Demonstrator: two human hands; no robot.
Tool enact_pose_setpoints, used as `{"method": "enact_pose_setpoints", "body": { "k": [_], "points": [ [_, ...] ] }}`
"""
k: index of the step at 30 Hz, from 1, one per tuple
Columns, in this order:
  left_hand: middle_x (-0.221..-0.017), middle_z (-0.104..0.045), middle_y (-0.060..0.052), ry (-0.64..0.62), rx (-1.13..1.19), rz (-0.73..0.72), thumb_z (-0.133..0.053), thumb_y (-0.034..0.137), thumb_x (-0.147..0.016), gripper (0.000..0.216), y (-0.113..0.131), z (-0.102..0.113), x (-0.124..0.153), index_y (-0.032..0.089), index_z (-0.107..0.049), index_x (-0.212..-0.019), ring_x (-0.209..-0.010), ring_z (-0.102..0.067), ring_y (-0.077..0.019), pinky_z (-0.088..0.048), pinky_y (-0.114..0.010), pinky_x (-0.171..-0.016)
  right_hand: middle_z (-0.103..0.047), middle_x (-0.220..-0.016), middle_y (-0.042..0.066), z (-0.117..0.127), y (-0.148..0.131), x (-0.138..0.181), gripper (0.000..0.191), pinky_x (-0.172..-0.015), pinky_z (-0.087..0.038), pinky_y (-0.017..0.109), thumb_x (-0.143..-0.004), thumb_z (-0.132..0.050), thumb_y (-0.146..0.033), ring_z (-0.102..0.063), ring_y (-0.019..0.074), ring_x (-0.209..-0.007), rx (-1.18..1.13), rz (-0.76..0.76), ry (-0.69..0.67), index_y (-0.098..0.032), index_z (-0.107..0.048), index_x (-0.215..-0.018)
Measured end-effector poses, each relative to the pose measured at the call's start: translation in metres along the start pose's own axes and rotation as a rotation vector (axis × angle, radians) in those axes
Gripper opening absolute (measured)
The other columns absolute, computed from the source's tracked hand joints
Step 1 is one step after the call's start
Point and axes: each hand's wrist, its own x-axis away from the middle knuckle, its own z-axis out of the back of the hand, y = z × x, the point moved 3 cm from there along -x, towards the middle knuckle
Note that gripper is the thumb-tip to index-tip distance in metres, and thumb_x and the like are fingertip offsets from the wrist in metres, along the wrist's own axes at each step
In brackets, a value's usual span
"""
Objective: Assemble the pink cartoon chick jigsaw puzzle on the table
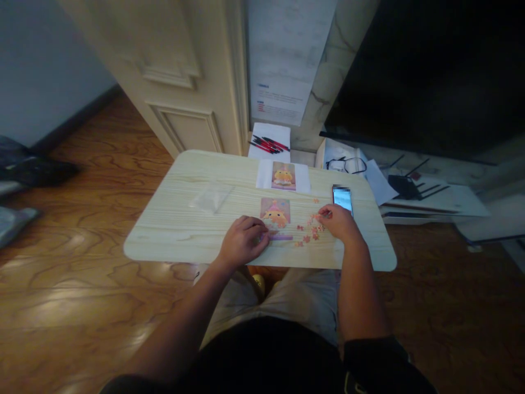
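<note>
A partly assembled jigsaw puzzle (275,208) lies on the pale wooden table, showing a yellow character in a pink hat. My left hand (245,241) is closed at its lower left corner, with bent fingers and thumb against the edge. Loose puzzle pieces (315,234), pinkish and orange, are scattered just right of the puzzle. Over them my right hand (338,221) pinches a small puzzle piece between thumb and fingertips; the fingers partly hide it. Behind the puzzle lies a printed reference picture (283,176) of a similar yellow character on white paper.
A lit phone (342,200) lies beyond my right hand. A clear plastic bag (211,198) rests on the table's (164,230) left half. Past the far edge are red and black pens (268,144), eyeglasses (346,164) and a black router (404,186).
</note>
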Motion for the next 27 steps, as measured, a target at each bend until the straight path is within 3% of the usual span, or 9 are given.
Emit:
{"method": "enact_pose_setpoints", "body": {
  "k": [7,11,13,19,22,25,27],
  "points": [
    [-0.104,-0.072,-0.007,-0.057,-0.021,-0.052,-0.063,0.032,-0.095,0.017,0.003,-0.001,-0.001,0.026,-0.077,-0.104,-0.094,-0.065,-0.0214,-0.054,-0.041,-0.085,-0.073,-0.083,0.000,-0.006,0.002,-0.005,0.008,-0.070,-0.047,0.027,-0.082,-0.069,-0.018,-0.064,0.0156,-0.075,-0.173,-0.043,-0.057,-0.020,-0.070,-0.090],
    [-0.103,-0.072,-0.007,-0.077,-0.031,-0.057,-0.063,0.030,-0.095,0.016,0.004,-0.001,-0.001,0.024,-0.077,-0.100,-0.093,-0.065,-0.0210,-0.053,-0.041,-0.085,-0.074,-0.091,0.002,-0.012,0.000,-0.008,0.020,-0.071,-0.049,0.026,-0.082,-0.066,-0.014,-0.065,0.0160,-0.079,-0.267,-0.021,-0.106,-0.018,-0.071,-0.101],
    [-0.102,-0.072,-0.006,-0.075,-0.027,-0.058,-0.063,0.030,-0.095,0.016,0.004,-0.002,-0.001,0.023,-0.077,-0.099,-0.093,-0.064,-0.0205,-0.053,-0.040,-0.085,-0.076,-0.096,0.004,-0.013,-0.002,-0.009,0.025,-0.074,-0.049,0.027,-0.084,-0.063,-0.013,-0.065,0.0158,-0.081,-0.242,-0.007,-0.124,-0.019,-0.073,-0.106],
    [-0.101,-0.074,-0.005,-0.064,-0.028,-0.094,-0.065,0.029,-0.093,0.014,0.003,-0.002,0.002,0.023,-0.077,-0.094,-0.091,-0.066,-0.0199,-0.054,-0.040,-0.087,-0.077,-0.091,0.006,-0.008,-0.010,-0.010,0.015,-0.071,-0.047,0.027,-0.088,-0.065,-0.015,-0.064,0.0163,-0.078,-0.171,0.007,-0.178,-0.017,-0.078,-0.095],
    [-0.103,-0.077,-0.004,-0.081,-0.028,-0.158,-0.065,0.027,-0.093,0.013,0.004,-0.004,0.005,0.024,-0.077,-0.094,-0.095,-0.069,-0.0205,-0.053,-0.043,-0.097,-0.076,-0.089,0.005,-0.011,-0.030,-0.004,0.014,-0.068,-0.048,0.025,-0.089,-0.065,-0.018,-0.066,0.0160,-0.077,-0.274,0.011,-0.215,-0.018,-0.077,-0.096],
    [-0.111,-0.078,-0.003,-0.096,-0.040,-0.218,-0.064,0.027,-0.093,0.018,0.006,-0.005,0.007,0.026,-0.077,-0.106,-0.101,-0.070,-0.0221,-0.050,-0.047,-0.105,-0.075,-0.087,0.001,-0.023,-0.065,0.005,0.022,-0.064,-0.047,0.023,-0.085,-0.068,-0.016,-0.067,0.0148,-0.077,-0.389,0.071,-0.271,-0.021,-0.074,-0.106],
    [-0.116,-0.077,-0.004,-0.100,-0.053,-0.234,-0.065,0.029,-0.093,0.023,0.006,-0.006,0.007,0.025,-0.076,-0.113,-0.105,-0.070,-0.0233,-0.051,-0.047,-0.105,-0.075,-0.088,0.000,-0.034,-0.089,0.011,0.018,-0.068,-0.047,0.022,-0.084,-0.069,-0.014,-0.067,0.0137,-0.078,-0.391,0.134,-0.301,-0.022,-0.075,-0.099]
  ]
}}
